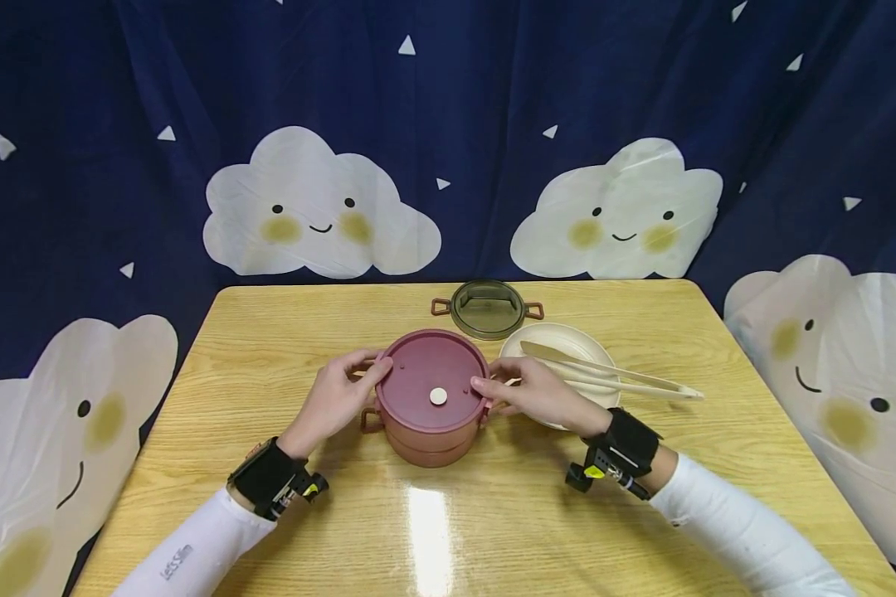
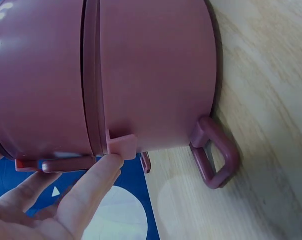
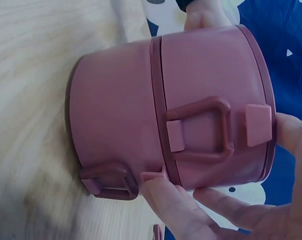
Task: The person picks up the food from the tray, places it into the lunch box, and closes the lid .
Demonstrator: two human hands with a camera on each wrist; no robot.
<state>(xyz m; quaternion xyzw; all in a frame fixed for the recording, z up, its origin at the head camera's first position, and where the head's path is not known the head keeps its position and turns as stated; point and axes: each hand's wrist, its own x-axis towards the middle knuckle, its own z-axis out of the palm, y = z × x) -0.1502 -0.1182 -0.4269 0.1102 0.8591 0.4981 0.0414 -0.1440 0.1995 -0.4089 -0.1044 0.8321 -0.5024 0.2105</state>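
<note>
A maroon two-tier lunch box (image 1: pixel 431 444) stands upright on the table, a round lid (image 1: pixel 426 365) with a white button on top. My left hand (image 1: pixel 346 391) holds its left side, thumb on the lid's edge. In the left wrist view, a left fingertip presses at a pink latch flap (image 2: pixel 123 146) near the seam between the tiers. On the opposite side my right hand (image 1: pixel 539 391) holds the box, thumb at the lid rim. The right wrist view shows a right fingertip at another latch flap (image 3: pixel 152 176), below the upper loop handle (image 3: pixel 224 130).
Behind the box lies a smoky see-through lid (image 1: pixel 489 310) with maroon loop handles. A cream plate (image 1: pixel 567 334) sits to the right, partly behind my right hand, with long pale utensils (image 1: pixel 645 377) across it. The wooden table (image 1: pixel 284 323) ends at a dark blue curtain (image 1: pixel 470 99).
</note>
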